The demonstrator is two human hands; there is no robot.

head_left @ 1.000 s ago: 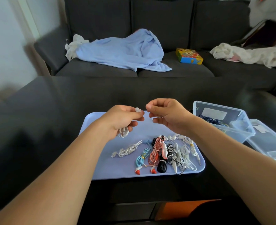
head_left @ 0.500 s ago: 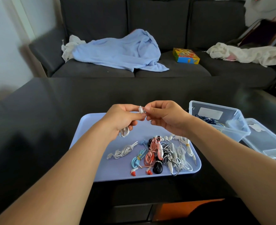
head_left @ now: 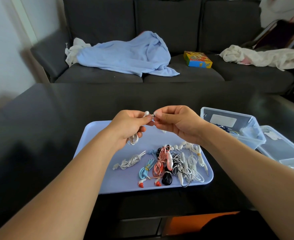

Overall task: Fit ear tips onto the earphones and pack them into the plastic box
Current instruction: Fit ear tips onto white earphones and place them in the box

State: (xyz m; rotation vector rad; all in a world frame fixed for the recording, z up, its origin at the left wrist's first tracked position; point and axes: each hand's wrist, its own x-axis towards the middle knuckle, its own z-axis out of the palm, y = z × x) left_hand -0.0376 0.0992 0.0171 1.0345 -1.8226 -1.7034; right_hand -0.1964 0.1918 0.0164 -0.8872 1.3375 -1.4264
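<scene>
A dark grey sofa (head_left: 160,23) spans the back of the room, draped with a light blue blanket (head_left: 125,56), a cream cloth (head_left: 262,57) and a colourful box (head_left: 197,59). In front of it stands a glossy black table (head_left: 56,118) bearing a pale blue tray (head_left: 94,135), a clear plastic box (head_left: 246,141) to the tray's right and, just beside that, its clear lid (head_left: 284,149). Bundled earphones (head_left: 167,163) in white, blue, pink and black lie in a loose row across the near half of the tray, with dark cables visible inside the box. Above the tray's far edge, the person's left hand (head_left: 130,126) grips a coiled white earphone set (head_left: 132,139), an earbud (head_left: 146,113) standing clear of its pinched thumb and forefinger. The right hand (head_left: 177,124) meets it fingertip to fingertip, pinching something too small to make out, presumably an ear tip.
</scene>
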